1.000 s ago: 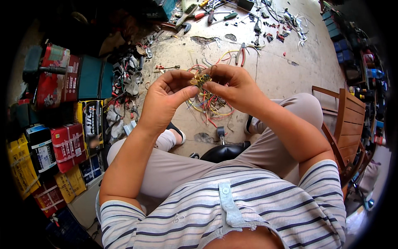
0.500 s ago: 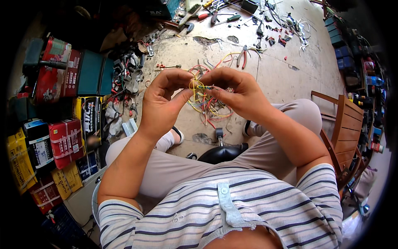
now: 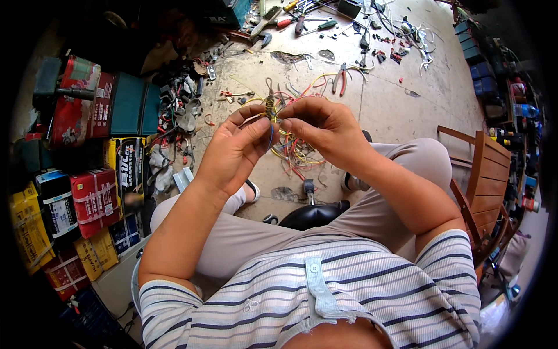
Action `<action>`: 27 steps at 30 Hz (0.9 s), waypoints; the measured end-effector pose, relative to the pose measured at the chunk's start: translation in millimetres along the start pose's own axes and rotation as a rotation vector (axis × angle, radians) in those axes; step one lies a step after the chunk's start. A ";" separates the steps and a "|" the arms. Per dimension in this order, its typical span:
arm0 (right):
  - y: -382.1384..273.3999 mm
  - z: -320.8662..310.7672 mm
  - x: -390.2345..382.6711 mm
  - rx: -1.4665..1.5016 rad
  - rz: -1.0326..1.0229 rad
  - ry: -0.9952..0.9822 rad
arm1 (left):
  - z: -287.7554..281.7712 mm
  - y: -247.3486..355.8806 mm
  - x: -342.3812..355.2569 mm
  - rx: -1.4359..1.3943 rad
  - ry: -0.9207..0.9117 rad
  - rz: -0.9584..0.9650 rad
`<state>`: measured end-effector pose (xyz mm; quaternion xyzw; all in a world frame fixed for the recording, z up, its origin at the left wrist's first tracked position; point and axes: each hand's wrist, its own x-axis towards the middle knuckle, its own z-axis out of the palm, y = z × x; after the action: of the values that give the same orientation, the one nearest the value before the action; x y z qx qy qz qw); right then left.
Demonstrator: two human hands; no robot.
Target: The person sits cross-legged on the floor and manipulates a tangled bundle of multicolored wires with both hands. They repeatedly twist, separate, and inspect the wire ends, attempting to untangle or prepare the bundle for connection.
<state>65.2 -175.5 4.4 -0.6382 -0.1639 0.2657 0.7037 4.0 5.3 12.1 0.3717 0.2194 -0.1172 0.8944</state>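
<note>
In front of my knees, my left hand (image 3: 232, 148) pinches a twisted bundle of thin wires (image 3: 269, 104) between thumb and fingers. The bundle's dark, yellowish twisted part stands up above the fingertips, ending in a small loop. A thin blue wire end hangs below my left thumb. Close on the right, my right hand (image 3: 322, 125) has its thumb and forefinger closed at the yellow strands of the same bundle; the exact pinch point is partly hidden. Below and behind the hands, a tangled heap of coloured wires (image 3: 299, 152) lies on the floor.
Pliers with red handles (image 3: 342, 81) lie beyond my right hand. Screwdrivers (image 3: 319, 27), a brush (image 3: 266, 22) and cable scraps (image 3: 421, 43) litter the far floor. Stacked boxes (image 3: 93, 200) stand at the left, a wooden chair (image 3: 487, 180) at the right. A black stool seat (image 3: 311, 216) shows between my legs.
The wire bundle has turned, so its twisted part now points up from my left hand. My left hand has rolled and dropped slightly, and the yellow loop between the hands no longer shows.
</note>
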 end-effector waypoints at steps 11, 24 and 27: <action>-9.4 3.6 2.3 -0.036 0.002 0.055 | -4.5 -0.8 -0.1 -0.247 -0.063 -0.169; -5.2 -1.8 6.9 0.110 0.045 0.061 | 1.8 -4.0 4.9 -0.224 -0.035 -0.206; -11.4 -3.7 5.9 0.009 0.093 0.028 | 2.9 -3.7 4.7 -0.173 -0.022 -0.175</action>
<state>73.9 -175.6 14.5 -0.6457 -0.1231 0.2900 0.6956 7.6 0.4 9.4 0.2712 0.2507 -0.1792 0.9119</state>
